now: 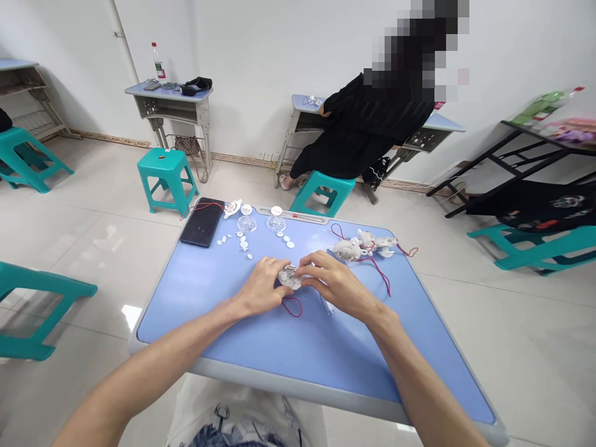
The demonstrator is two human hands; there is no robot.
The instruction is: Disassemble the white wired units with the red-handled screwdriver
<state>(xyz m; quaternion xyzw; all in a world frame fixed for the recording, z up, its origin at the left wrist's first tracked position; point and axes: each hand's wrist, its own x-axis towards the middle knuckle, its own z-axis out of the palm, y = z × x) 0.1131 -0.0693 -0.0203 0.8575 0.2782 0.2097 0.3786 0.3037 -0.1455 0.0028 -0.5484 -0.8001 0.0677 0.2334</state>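
Near the middle of the blue desk, my left hand (pixel 263 285) grips a small round white plastic casing (pixel 289 277) by its left side. A red cord loop (pixel 293 307) hangs from it onto the desktop. My right hand (pixel 328 279) has its fingertips pinched at the casing's right side; whether they hold a small part there is hidden. Under the right hand lies a clear or white strip-like piece (pixel 328 305), partly covered. Beyond the hands sit two clear domed covers (pixel 246 224), white discs (pixel 276 211) and several small white parts (pixel 243 243).
A black phone (pixel 203 222) lies at the desk's (pixel 261 354) far left, beside a white piece with red cord (pixel 232 208). Assembled white pieces with red cords (pixel 349 249) lie at right. Ahead, a person in black (pixel 367 130) sits on a green stool (pixel 323 192).
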